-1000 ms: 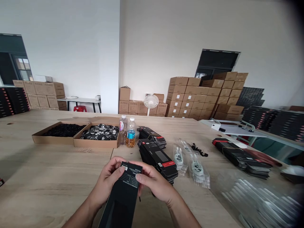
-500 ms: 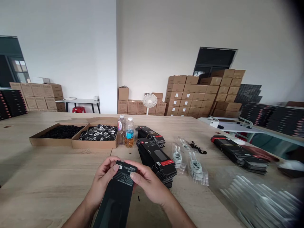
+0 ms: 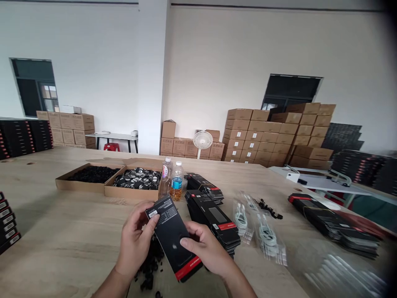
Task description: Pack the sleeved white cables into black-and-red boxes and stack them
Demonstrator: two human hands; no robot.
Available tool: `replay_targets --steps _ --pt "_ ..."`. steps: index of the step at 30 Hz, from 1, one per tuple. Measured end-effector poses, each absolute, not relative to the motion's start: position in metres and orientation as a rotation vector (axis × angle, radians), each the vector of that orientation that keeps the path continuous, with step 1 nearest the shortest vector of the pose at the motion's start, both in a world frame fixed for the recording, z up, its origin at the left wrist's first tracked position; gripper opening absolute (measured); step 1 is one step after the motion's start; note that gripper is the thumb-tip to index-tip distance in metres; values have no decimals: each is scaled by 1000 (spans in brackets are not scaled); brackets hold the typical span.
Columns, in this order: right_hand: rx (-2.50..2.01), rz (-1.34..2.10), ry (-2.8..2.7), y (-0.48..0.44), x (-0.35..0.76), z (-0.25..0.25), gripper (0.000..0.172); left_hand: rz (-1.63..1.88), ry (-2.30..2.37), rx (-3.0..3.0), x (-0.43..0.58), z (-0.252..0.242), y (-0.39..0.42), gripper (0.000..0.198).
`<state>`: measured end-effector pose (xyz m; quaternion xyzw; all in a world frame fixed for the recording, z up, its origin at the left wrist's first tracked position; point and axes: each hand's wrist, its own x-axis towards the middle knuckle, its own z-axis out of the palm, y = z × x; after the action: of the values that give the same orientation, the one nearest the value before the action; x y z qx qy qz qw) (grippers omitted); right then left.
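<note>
Between both hands is a flat black box [image 3: 172, 238] with a red band at its lower end and white print at its upper end, tilted above the table. My left hand [image 3: 138, 236] pinches its upper left edge, thumb on the front by a white label. On the right side, my right hand [image 3: 203, 246] grips the edge lower down, thumb across the front. Beneath the box lie small loose black parts [image 3: 149, 273], partly hidden. Just beyond my right hand stands a stack of flat black boxes [image 3: 214, 215].
Two cardboard trays [image 3: 132, 193] hold black pieces and round black-and-white pieces. Two bottles [image 3: 176, 182] stand beside them. Bagged white cables [image 3: 266, 236] and a banded black stack [image 3: 335, 223] lie to the right. More black boxes [image 3: 8, 223] are stacked at the left edge.
The box has turned so its red-banded end points lower right. My right hand has slid down from the top edge to its side. The view has shifted, showing the loose black parts.
</note>
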<state>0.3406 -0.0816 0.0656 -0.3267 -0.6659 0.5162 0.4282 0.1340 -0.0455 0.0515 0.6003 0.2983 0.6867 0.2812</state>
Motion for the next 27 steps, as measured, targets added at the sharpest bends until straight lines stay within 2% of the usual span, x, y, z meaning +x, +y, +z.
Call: replay_targets --steps 4,7,11,14,17,20,23,25,27 --pt "-895 1115 -1636 -76 340 61 41 1944 898 1880 125 53 -39 23" --pt "-1019 1014 -1689 -79 344 70 38 1843 1056 2122 121 54 -38 26" --pt "-1217 894 -1868 -95 352 89 34 1373 1068 2692 124 56 -50 80" --pt "-1305 860 -1930 -111 354 93 27 1048 862 2972 130 55 -65 99" --pt "-1349 870 -1943 -125 357 88 29 868 736 3012 137 51 -73 101" --pt "-1430 801 -1896 -131 374 92 36 813 835 2907 143 45 -72 93" --pt "-1675 551 -1769 -125 413 111 42 849 1037 2735 144 39 -64 81" --pt "-1963 275 -1682 -113 446 127 38 873 1152 2616 144 35 -58 77" --pt "-2159 168 -1612 -98 475 137 32 871 1232 2519 144 33 -54 75"
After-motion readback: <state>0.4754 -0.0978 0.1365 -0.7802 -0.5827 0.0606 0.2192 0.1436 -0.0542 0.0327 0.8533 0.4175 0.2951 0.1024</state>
